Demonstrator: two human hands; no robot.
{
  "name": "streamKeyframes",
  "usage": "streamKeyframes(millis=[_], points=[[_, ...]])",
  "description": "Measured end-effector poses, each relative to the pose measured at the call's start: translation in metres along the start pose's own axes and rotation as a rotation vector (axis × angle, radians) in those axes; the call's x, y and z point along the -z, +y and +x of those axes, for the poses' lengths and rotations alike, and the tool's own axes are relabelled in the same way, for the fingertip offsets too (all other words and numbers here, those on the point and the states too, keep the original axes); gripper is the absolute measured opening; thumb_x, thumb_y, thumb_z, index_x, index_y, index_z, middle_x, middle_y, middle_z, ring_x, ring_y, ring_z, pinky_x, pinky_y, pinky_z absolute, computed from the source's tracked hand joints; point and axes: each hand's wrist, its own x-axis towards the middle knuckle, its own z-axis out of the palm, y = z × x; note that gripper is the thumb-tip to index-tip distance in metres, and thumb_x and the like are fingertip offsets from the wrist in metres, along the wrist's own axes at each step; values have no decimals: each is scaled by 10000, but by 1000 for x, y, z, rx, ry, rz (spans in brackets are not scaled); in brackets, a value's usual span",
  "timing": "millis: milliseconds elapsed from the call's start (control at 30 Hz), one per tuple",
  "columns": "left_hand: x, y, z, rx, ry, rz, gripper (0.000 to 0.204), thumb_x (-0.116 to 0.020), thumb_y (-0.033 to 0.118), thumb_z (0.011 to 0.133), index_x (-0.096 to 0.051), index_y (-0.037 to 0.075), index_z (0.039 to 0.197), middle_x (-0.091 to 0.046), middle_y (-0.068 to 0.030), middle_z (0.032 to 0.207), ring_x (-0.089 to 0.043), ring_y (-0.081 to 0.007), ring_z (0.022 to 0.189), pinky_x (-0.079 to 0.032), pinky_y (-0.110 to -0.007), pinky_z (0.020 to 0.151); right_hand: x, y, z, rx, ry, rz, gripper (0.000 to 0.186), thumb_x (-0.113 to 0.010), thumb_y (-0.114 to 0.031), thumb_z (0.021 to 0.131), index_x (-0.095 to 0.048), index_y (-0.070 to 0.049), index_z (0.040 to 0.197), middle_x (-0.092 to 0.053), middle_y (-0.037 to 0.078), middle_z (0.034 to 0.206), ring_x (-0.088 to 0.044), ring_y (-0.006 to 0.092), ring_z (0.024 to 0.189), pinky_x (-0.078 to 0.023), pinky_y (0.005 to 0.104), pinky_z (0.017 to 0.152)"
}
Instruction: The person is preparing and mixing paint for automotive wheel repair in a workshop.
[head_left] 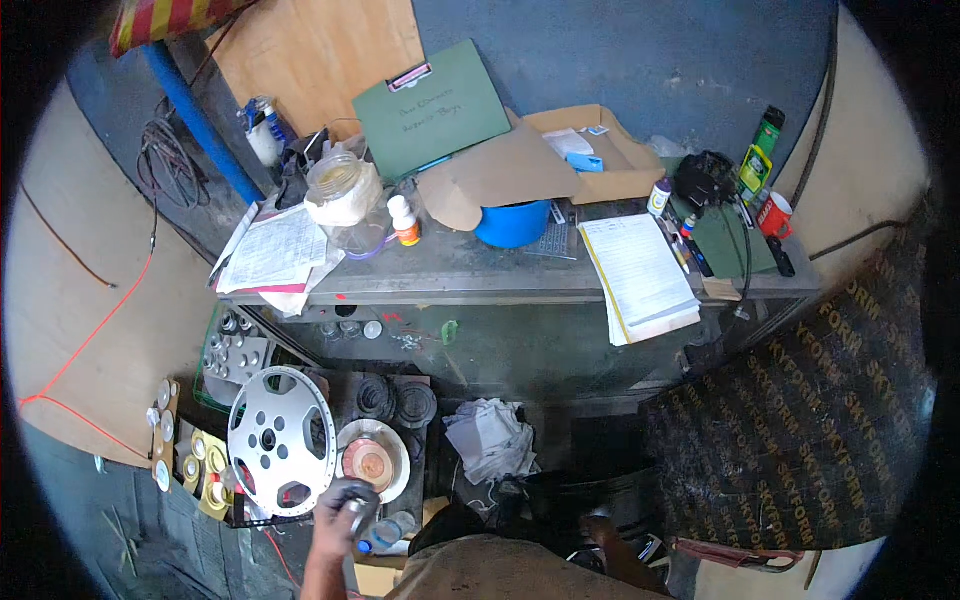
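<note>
My left hand is at the lower left, its fingers closed round a dark grey, shiny metal part. The part's exact kind is hard to make out. Just beyond that hand stands a large silver disc with round holes and cut-outs. Beside the disc lies a whitish round dish with a reddish-pink round piece in it. A clear bottle with a blue cap is close to my left wrist. My right hand hangs low, right of my body, in shadow; its fingers are too dark to read.
A grey workbench runs ahead, bearing papers, a blue bowl, a cardboard box and a red mug. White rags lie below. Black rings sit near the disc. A dark printed board leans at right.
</note>
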Motion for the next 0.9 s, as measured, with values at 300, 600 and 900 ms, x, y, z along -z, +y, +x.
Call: streamKeyframes(millis=[300, 600, 900], points=[[0, -57, -34, 157, -137, -34, 187, -581, 81, 820, -613, -17, 977, -635, -77, 925, -582, -149, 865, -455, -289, 789, -35, -72, -40, -38, 78, -581, 492, -574, -374, 878, -533, -6, 1201, -589, 147, 1104, -568, 278, 946, -465, 442, 831], [29, -103, -83, 135, 61, -211, 236, -552, 159, 864, -579, -18, 1019, -618, -69, 954, -567, -142, 869, -459, -283, 793, -61, -210, -48, -5, 146, -677, 418, -619, -393, 864, -640, -6, 1022, -651, 92, 929, -594, 177, 784, -473, 324, 706], [22, -101, -108, 147, 253, -353, 179, -516, 38, 868, -599, -12, 1019, -625, -65, 948, -562, -136, 875, -445, -277, 801, -78, -203, -18, 7, 59, -714, 424, -612, -391, 867, -636, -17, 1066, -661, 98, 910, -615, 209, 812, -481, 354, 725]])
